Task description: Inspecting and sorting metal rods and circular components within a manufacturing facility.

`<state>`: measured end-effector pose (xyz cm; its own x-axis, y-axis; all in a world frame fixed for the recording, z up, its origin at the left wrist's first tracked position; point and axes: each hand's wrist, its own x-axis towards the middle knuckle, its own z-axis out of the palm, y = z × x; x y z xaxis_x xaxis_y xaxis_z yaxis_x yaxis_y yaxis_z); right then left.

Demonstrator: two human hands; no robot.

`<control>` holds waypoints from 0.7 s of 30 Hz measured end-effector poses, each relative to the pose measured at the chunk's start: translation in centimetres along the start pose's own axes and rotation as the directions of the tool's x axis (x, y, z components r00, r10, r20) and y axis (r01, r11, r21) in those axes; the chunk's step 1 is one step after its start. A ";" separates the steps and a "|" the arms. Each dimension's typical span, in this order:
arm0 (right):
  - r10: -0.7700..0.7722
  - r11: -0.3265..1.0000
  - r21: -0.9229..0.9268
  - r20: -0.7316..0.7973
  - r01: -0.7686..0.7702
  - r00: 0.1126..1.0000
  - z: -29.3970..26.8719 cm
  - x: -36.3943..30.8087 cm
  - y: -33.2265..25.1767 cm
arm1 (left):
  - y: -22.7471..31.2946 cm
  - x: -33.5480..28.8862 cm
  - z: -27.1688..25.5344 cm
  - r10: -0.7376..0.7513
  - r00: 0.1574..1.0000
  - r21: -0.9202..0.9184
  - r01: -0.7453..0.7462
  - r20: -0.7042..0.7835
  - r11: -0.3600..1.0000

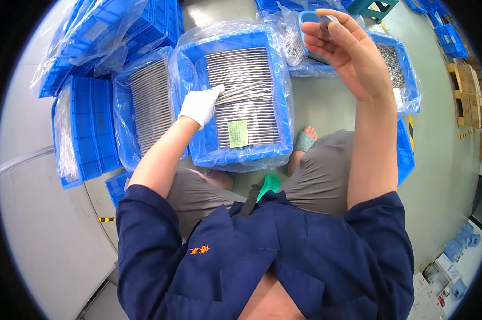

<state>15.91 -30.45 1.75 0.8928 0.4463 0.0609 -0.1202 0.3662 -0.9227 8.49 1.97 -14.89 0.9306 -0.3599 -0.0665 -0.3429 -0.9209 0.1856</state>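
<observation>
My left hand (pixel 199 106), in a white glove, is closed at the left ends of a few loose metal rods (pixel 246 92). These lie slantwise over neat rows of metal rods (pixel 246 64) in a plastic-lined blue crate (pixel 288 106). A pale green paper slip (pixel 237 134) rests on the rows nearer me. My bare right hand (pixel 353 53) is raised to the right of the crate. Between its thumb and fingers it pinches a small round grey metal piece (pixel 328 25), whose exact kind I cannot make out.
Left of the middle crate stands another lined crate of rods (pixel 150 101). Stacked blue crates (pixel 86 130) rise farther left. At the far right, a lined blue bin (pixel 391 61) holds many small metal parts. Wooden pallets (pixel 469 93) stand along the right side.
</observation>
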 end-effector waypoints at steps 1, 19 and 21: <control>0.004 1.000 0.004 0.008 -0.004 1.000 0.0 -0.2 0.0 | -0.5 0.6 1.2 0.007 1.000 -0.010 -0.007 0.000 1.000; 0.156 0.986 -0.047 -0.042 -0.158 0.987 1.2 0.4 1.7 | -1.4 6.0 8.8 -0.142 0.987 0.017 0.141 0.079 0.990; 0.168 0.985 -0.036 -0.010 -0.168 0.986 1.3 0.4 1.8 | -0.8 5.9 8.8 -0.096 0.995 0.016 0.096 -0.007 0.995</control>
<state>15.46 -28.51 0.58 0.8644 0.4930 -0.0986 -0.2529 0.2568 -0.9328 13.11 -0.70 -24.02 0.9601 -0.2691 -0.0766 -0.2543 -0.9533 0.1627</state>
